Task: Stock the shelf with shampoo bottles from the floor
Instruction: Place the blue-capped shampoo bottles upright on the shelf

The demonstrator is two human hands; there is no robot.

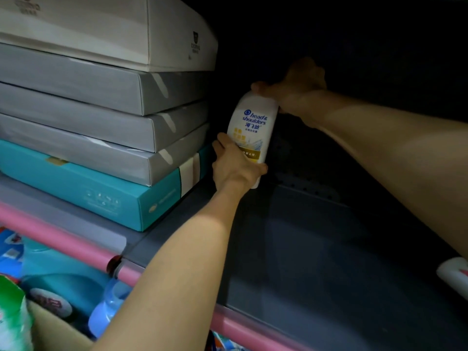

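Observation:
A white shampoo bottle [252, 127] with a blue logo and a yellow label stands near the back of the dark grey shelf [316, 262], tilted slightly. My left hand [234, 165] grips its lower part from the left. My right hand [296, 83] is closed over its cap at the top. Both arms reach deep into the shelf. At the right edge lies another white bottle [454, 273], only partly in view.
A stack of flat boxes [101, 115], grey and white on a teal one [96, 193], fills the shelf's left side, close beside the bottle. A pink rail [63, 243] edges the shelf front. Below it are blue packages [58, 279] and a cardboard box [55, 330].

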